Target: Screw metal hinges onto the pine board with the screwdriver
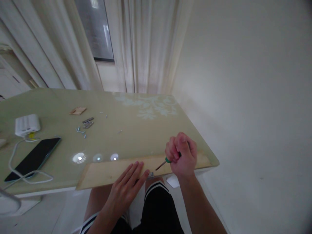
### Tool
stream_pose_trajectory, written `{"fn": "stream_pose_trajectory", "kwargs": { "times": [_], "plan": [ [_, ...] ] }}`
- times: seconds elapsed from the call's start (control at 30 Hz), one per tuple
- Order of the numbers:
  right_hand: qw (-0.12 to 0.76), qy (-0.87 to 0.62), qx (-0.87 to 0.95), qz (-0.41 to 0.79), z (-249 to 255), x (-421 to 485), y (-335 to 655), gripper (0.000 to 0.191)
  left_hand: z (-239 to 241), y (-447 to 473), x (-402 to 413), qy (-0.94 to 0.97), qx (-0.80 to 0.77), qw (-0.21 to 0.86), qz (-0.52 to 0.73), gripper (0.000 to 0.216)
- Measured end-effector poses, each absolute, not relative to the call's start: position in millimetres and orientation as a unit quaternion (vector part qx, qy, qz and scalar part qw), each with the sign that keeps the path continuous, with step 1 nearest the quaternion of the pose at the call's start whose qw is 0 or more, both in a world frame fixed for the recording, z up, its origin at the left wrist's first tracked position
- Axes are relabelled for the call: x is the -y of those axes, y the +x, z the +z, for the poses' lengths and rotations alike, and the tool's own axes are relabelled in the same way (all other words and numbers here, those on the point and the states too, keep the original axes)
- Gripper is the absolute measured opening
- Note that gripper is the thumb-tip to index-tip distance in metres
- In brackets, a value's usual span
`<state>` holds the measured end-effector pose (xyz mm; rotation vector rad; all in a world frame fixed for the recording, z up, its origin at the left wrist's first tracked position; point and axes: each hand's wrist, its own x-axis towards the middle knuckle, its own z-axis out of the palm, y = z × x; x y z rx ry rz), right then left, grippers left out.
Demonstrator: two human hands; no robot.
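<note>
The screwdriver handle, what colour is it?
Green. The screwdriver handle peeks out under the right hand in the head view.

No readable writing at the table (136,130)

No word, label, brand, number or sign can be made out anywhere in this view: the phone (34,158) lies with a dark, blank screen, the white charger block (26,124) shows a plain face, the wooden board (109,174) is unmarked, and the pale leaf pattern printed on the table's far end is ornament, not lettering. The small metal parts are too tiny to show any stamp.
</note>
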<state>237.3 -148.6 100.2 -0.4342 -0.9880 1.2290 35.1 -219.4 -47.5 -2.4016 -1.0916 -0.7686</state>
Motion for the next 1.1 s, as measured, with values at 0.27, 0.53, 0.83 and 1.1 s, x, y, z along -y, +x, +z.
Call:
{"fn": "stream_pose_trajectory", "kwargs": {
  "times": [0.27,0.53,0.83,1.1],
  "plan": [
    [0.660,-0.215,0.465,0.550,88.3,155.4,221.9,0.050,-47.6,34.5,219.3,-0.863,0.383,0.199,-0.264,0.053],
    [0.647,-0.211,0.471,0.561,88.6,156.3,221.3,0.047,-49.3,34.2,218.1,-0.862,0.381,0.196,-0.273,0.055],
    [0.646,-0.242,0.494,0.530,89.7,162.1,224.5,0.050,-48.3,34.2,218.8,-0.860,0.384,0.190,-0.278,0.052],
    [0.576,-0.232,0.559,0.549,85.2,161.9,228.5,0.045,-48.6,33.9,218.2,-0.860,0.378,0.201,-0.277,0.051]
  ]
}}
